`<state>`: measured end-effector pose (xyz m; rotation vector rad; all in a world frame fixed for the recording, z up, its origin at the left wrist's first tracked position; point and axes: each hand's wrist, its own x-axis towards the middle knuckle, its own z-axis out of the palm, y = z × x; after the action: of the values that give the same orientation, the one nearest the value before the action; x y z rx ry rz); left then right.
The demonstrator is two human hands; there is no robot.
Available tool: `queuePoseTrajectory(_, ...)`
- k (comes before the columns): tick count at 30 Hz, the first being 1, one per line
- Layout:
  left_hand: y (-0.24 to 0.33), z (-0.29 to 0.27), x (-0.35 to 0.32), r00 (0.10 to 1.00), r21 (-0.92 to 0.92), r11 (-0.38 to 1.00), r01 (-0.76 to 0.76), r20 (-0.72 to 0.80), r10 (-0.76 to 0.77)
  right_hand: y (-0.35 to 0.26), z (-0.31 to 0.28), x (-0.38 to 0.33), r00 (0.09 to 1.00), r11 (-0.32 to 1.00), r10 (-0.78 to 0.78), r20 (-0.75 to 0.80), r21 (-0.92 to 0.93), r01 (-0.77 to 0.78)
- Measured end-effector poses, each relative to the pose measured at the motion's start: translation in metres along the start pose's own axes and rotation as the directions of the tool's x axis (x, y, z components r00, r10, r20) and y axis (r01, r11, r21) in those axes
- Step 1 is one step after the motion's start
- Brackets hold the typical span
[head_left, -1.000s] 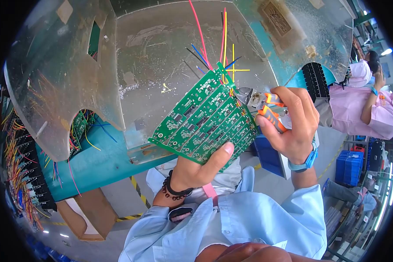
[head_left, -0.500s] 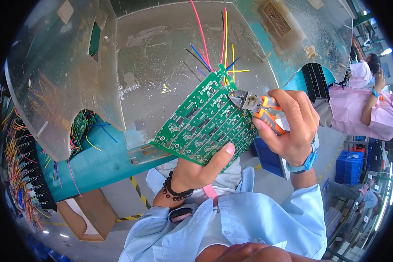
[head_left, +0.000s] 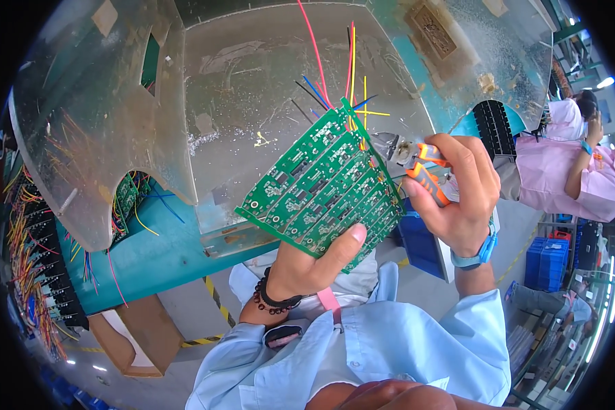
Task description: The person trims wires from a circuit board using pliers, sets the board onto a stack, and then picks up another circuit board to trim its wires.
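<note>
Head view: the left hand (head_left: 307, 263) is holding a green circuit board (head_left: 324, 184) up in front of the person, tilted, its fingers clamped on the lower edge with the thumb (head_left: 345, 240) pressing flat on the near face. The board is raised clear of the table (head_left: 253, 89), which is lying behind it and carrying loose scraps. Coloured wire leads (head_left: 352, 68), red, yellow, blue and black, are sticking out past the board's upper right corner.

The right hand (head_left: 458, 198) is gripping a pair of orange-handled cutters (head_left: 417, 164), fingers wrapped tight around both handles. The metal nose is pointing at the board's upper right edge, just beside the wire roots; whether the blades are touching a lead cannot be told.

Judged from this, lead trimming is in hand. The next move is calling for the nose to be set squarely over one lead, close to the board surface, with the board held steady against the squeeze.

To the far right, another person in a pink smock (head_left: 560, 164) is working separately.
</note>
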<state>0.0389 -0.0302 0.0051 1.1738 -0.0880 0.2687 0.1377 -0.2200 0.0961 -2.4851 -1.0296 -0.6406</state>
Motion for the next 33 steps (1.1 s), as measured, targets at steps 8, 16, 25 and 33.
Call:
queuePoseTrajectory(8,-0.001,-0.013,0.004,0.982,0.22,0.967,-0.126,0.165,0.091,-0.005,-0.005,0.007,0.997,0.997,-0.049,0.056,-0.05,0.052)
queuePoseTrajectory(16,0.004,-0.015,0.006,0.976,0.279,0.949,-0.145,0.195,0.092,-0.007,-0.005,0.007,0.996,0.998,-0.047,0.082,-0.032,0.05)
queuePoseTrajectory(25,0.002,-0.001,0.0,1.0,0.066,0.998,-0.011,0.028,0.009,-0.009,0.0,0.01,0.997,0.996,-0.078,0.016,-0.036,0.078)
queuePoseTrajectory(33,0.007,-0.003,0.001,0.995,0.068,0.994,0.088,0.039,-0.091,-0.008,-0.001,0.002,0.996,0.999,-0.033,0.086,-0.007,0.033)
